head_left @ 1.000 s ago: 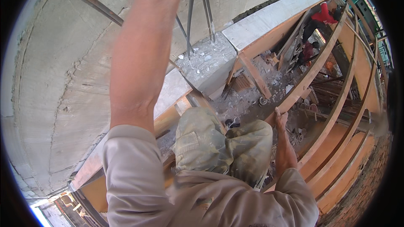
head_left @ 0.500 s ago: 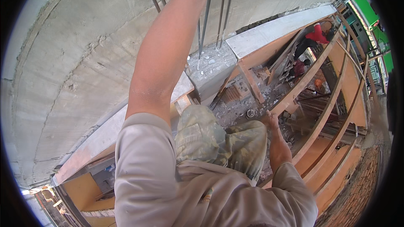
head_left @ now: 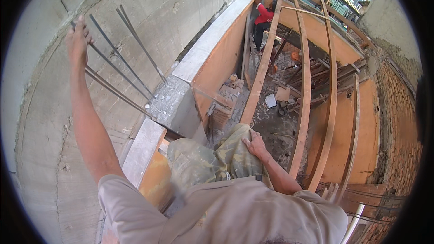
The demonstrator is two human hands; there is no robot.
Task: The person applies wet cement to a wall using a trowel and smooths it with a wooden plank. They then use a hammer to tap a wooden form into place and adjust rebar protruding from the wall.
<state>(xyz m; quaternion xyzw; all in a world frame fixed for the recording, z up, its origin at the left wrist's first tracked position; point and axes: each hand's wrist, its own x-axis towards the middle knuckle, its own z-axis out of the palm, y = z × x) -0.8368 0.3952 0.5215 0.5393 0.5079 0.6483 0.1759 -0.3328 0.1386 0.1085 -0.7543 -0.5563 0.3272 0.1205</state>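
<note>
My left hand (head_left: pixel 79 40) is raised at the far left, its fingers closed round the upper end of a steel reinforcing bar (head_left: pixel 118 71). Several such bars, slanting, stick up from the rough top of a concrete column (head_left: pixel 169 101). The bars (head_left: pixel 131 32) nearest the wall lean beside the held one. My right hand (head_left: pixel 256 145) lies over my knee in camouflage trousers (head_left: pixel 239 153), thumb apart from the fingers, gripping nothing visible. Just beyond that knee is the near end of a wooden beam (head_left: pixel 260 79).
A grey concrete wall (head_left: pixel 149 4) rises at left, beside a pale-topped ledge (head_left: pixel 217 29). Long beams (head_left: pixel 304 86) span a drop to a rubble-strewn floor (head_left: pixel 275 131). A person in red (head_left: pixel 263 16) is at the far end. Brickwork (head_left: pixel 395 108) stands at right.
The view has turned, and my left hand has come into sight on the bar. My right hand has left the wooden beam and come to my knee.
</note>
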